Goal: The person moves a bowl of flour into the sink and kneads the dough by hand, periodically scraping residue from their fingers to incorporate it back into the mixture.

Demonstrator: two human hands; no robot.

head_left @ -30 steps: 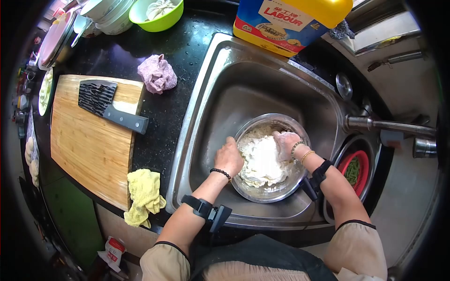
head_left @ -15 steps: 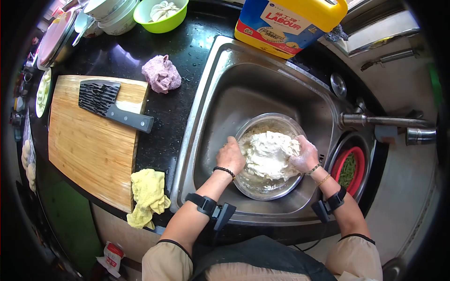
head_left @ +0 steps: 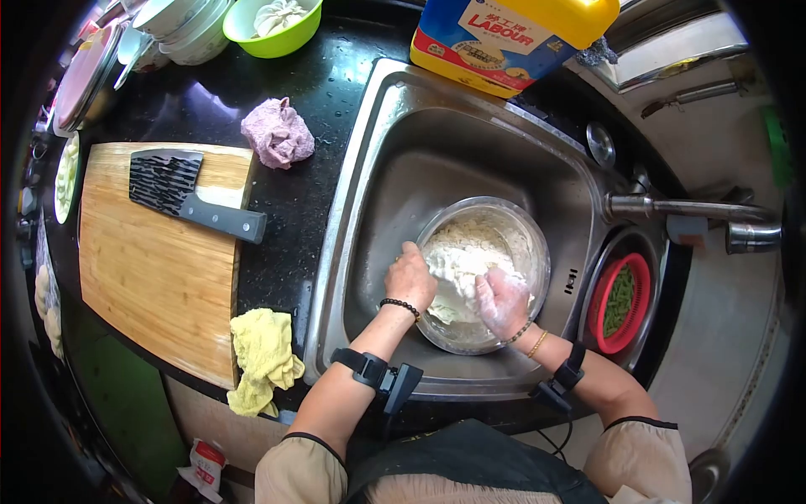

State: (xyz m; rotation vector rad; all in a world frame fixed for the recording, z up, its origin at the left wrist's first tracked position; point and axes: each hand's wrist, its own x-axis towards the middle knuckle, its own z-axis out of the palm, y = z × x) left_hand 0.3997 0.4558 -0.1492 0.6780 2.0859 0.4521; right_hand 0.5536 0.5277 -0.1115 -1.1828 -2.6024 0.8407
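Observation:
A metal bowl (head_left: 537, 244) stands in the sink, holding white floury dough (head_left: 457, 269) with loose flour around it. My left hand (head_left: 410, 275) is closed on the bowl's left rim. Inside the bowl, my right hand (head_left: 504, 302), dusted white, presses into the right side of the dough with its fingers curled. The fingertips are partly hidden in the dough.
Around the bowl is the steel sink (head_left: 420, 151), its faucet (head_left: 697, 208) at the right beside a red basket (head_left: 641, 307) of green vegetables. To the left lie a cutting board (head_left: 151, 286), a cleaver (head_left: 180, 189), a yellow cloth (head_left: 264, 353) and a purple cloth (head_left: 279, 134). A yellow jug (head_left: 504, 42) stands behind.
My right hand has moved left from the bowl's right side onto the dough. The dough has shifted and flattened, baring flour at the back. My left hand stays on the rim.

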